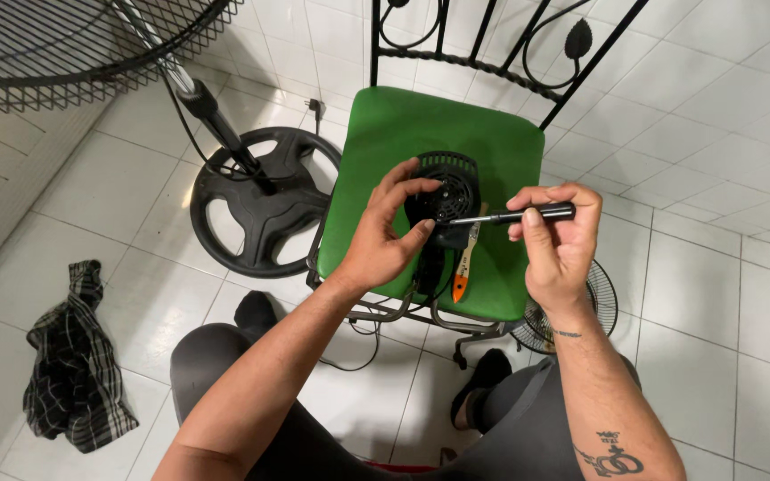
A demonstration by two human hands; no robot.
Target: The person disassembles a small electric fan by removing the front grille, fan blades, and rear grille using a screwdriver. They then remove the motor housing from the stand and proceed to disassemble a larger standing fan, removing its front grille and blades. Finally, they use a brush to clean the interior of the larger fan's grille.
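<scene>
My left hand grips a black vented fan motor housing above the green chair seat. My right hand holds a black-handled screwdriver level, its metal tip pointing left against the housing. A small brush with an orange handle lies on the seat just under the housing. A black cable hangs down from the housing over the seat's front edge.
A pedestal fan's round black base and pole stand left of the chair, its wire grille at top left. A checked cloth lies on the white tile floor. Another fan grille sits under my right forearm. The chair has a black iron back.
</scene>
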